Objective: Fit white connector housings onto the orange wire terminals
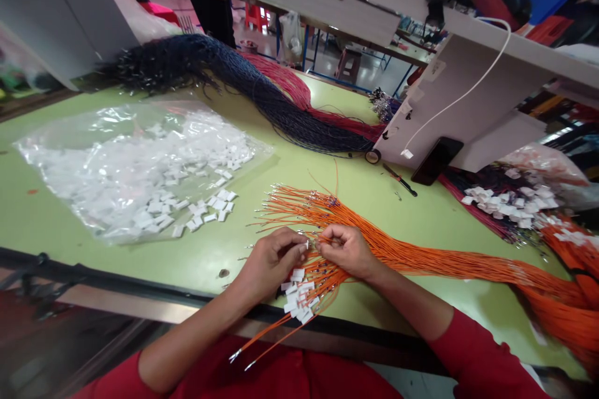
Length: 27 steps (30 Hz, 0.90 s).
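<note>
My left hand [274, 260] is closed in a pinch on a small white plastic connector [305, 244] near the front edge of the green table [56, 212]. My right hand [345, 249] is closed on a thin orange wire, its tip held against that connector. Both hands rest over a bundle of orange wires [421, 255] that runs off to the right. Several wires fitted with white connectors [297, 300] lie just below my hands. A clear plastic bag [93, 162] with loose white connectors spilling from it [206, 206] lies to the left.
A thick dark blue wire bundle [243, 81] and red wires [299, 93] cross the back of the table. A phone [437, 160] on a white cable leans against a white stand [468, 106]. A small tool [400, 179] lies nearby. More connector-fitted wires [510, 202] pile at right. Another person [210, 3] stands behind.
</note>
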Each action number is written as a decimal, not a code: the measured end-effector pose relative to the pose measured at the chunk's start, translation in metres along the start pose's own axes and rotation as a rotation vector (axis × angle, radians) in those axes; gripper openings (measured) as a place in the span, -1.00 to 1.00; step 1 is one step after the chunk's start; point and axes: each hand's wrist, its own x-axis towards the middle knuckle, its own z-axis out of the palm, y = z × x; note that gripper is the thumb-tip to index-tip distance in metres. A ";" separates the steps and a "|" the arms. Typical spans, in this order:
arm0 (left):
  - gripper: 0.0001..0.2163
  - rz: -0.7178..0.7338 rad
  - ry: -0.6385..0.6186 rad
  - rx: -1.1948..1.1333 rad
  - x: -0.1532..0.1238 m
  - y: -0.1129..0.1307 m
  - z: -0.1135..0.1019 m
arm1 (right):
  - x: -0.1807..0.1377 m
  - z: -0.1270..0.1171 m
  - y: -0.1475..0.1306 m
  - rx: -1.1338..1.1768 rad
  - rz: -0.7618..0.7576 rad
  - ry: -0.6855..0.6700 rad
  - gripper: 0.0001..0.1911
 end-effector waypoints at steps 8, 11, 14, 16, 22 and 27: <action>-0.79 -0.095 0.023 -0.206 -0.001 -0.003 0.013 | -0.001 -0.004 -0.003 0.004 0.009 -0.086 -0.75; -0.80 -0.120 0.032 -0.219 -0.001 -0.004 0.013 | -0.001 -0.008 -0.008 -0.036 0.007 -0.124 -0.73; -0.79 -0.071 0.022 -0.123 0.000 -0.003 0.013 | -0.001 -0.008 -0.008 -0.046 -0.004 -0.126 -0.71; -0.77 -0.013 0.025 -0.016 0.000 -0.002 0.012 | 0.000 -0.007 -0.006 -0.009 0.005 -0.128 -0.67; -0.74 0.174 -0.015 0.375 -0.011 -0.001 0.006 | 0.006 -0.008 -0.005 0.133 -0.032 -0.094 -0.63; -0.75 0.213 -0.065 0.436 -0.020 -0.001 0.001 | 0.011 -0.008 -0.013 0.133 0.007 -0.121 -0.62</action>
